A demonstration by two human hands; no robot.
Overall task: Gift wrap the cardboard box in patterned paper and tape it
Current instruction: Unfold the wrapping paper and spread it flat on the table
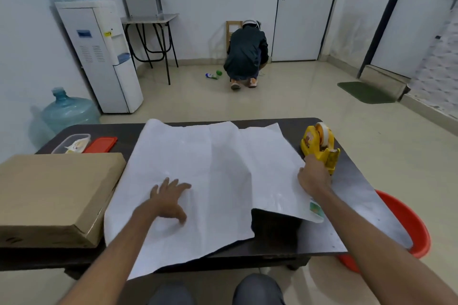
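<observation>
The cardboard box [57, 195] lies flat at the left end of the worktop [352, 181], just beside the paper [218, 156] and not yet on it. The sheet is spread plain side up. The left hand [168, 199] presses it flat, fingers apart. The right hand [313, 176] sits at the sheet's right edge by the tape dispenser [321, 146]; whether its fingers grip anything I cannot tell. This looks like laying out; next, the box needs lifting onto the sheet's middle.
</observation>
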